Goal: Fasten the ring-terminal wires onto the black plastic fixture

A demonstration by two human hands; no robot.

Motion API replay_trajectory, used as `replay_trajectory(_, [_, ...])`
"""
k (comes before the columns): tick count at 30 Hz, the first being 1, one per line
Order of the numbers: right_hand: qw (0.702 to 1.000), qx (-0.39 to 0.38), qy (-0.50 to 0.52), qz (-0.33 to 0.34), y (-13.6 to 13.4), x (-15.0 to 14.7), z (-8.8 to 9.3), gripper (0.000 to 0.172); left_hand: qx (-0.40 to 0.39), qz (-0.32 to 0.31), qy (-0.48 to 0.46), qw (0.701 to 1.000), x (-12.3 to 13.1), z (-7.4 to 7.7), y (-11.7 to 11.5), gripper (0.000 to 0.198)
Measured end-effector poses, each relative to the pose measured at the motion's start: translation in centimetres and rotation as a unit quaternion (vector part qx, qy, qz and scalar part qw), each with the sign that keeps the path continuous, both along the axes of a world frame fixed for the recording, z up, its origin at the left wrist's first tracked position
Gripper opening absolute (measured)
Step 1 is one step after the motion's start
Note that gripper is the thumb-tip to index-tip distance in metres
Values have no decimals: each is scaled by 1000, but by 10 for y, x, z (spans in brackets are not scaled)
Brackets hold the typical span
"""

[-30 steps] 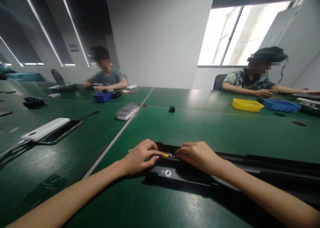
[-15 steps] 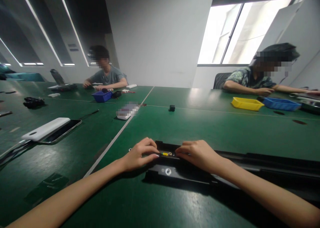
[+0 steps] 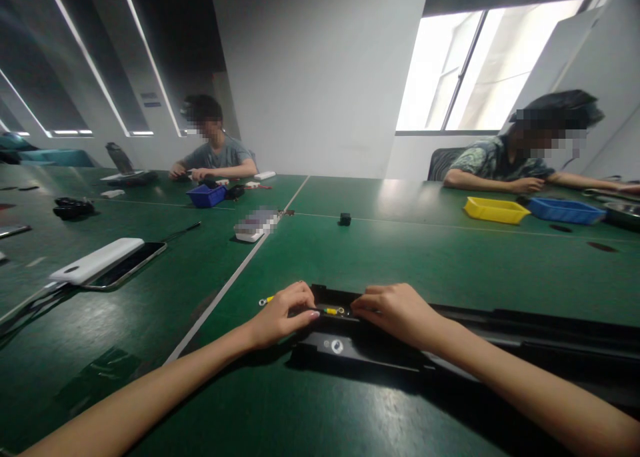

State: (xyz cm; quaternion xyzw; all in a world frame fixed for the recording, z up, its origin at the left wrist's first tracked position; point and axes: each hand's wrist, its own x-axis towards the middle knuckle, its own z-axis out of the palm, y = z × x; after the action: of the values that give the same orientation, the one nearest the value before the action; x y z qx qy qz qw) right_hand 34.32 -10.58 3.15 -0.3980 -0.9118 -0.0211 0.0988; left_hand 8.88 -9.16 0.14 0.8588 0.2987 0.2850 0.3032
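Note:
A long black housing (image 3: 360,350) lies on the green table, its left end between my hands. My left hand (image 3: 287,313) pinches a short wire with yellow-green ends at that end. One ring terminal (image 3: 341,311) of the wire points right, inside the housing; another ring terminal (image 3: 263,302) with a yellow sleeve sticks out left behind my left hand. My right hand (image 3: 395,310) reaches into the housing just right of the inner terminal, fingers bent together; what they hold, if anything, is hidden.
A white power bank (image 3: 97,260) and a phone (image 3: 127,265) lie left. Farther off are a small black cube (image 3: 345,219), a blue bin (image 3: 206,195), a yellow tray (image 3: 495,210) and a blue tray (image 3: 567,211). Two people sit across the table.
The yellow-sleeved terminal behind my left hand shows more now, as that hand has shifted slightly. My right hand stays in nearly the same place.

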Motion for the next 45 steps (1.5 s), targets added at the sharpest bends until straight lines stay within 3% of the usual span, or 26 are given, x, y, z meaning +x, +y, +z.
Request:
replay_trajectory(20, [1000, 1, -3, 0, 0, 2, 1, 21, -68, -32, 5, 997, 0, -3, 6, 23])
replay_trajectory(37, [1000, -5, -7, -3, -1, 2, 2, 19, -127, -41, 1, 991, 3, 3, 4, 22])
replay_trajectory(45, [1000, -3, 2, 0, 0, 2, 0, 20, -116, -41, 7, 992, 1, 2, 6, 22])
